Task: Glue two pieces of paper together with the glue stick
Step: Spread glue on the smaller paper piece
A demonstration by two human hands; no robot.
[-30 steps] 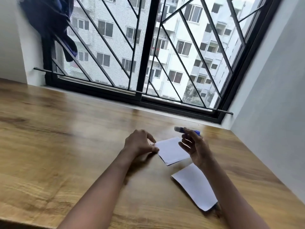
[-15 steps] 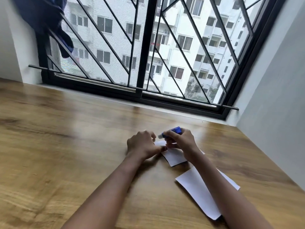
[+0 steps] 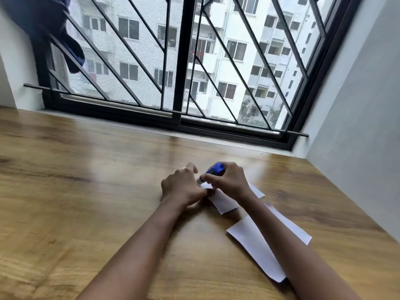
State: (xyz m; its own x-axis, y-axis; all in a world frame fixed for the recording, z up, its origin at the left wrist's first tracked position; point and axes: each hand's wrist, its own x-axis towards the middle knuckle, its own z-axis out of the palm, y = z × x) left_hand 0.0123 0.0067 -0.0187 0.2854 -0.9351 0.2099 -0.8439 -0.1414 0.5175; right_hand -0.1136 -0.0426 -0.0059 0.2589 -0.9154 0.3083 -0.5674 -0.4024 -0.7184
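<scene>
A small white paper piece lies on the wooden table, partly covered by both hands. My left hand has curled fingers and pins the paper's left edge with thumb and fingertip. My right hand grips a blue glue stick, tilted with its pale tip down at the paper's far left corner, right beside my left hand. A second, longer white paper piece lies nearer to me on the right, with my right forearm crossing over it.
A barred black window frame runs along the table's far edge. A grey wall closes the right side. Dark blue cloth hangs on the bars at top left.
My right hand turned over and brought the glue stick down from above the paper to its far left corner. My left hand stayed at the paper's edge. The camera moved slightly closer.
</scene>
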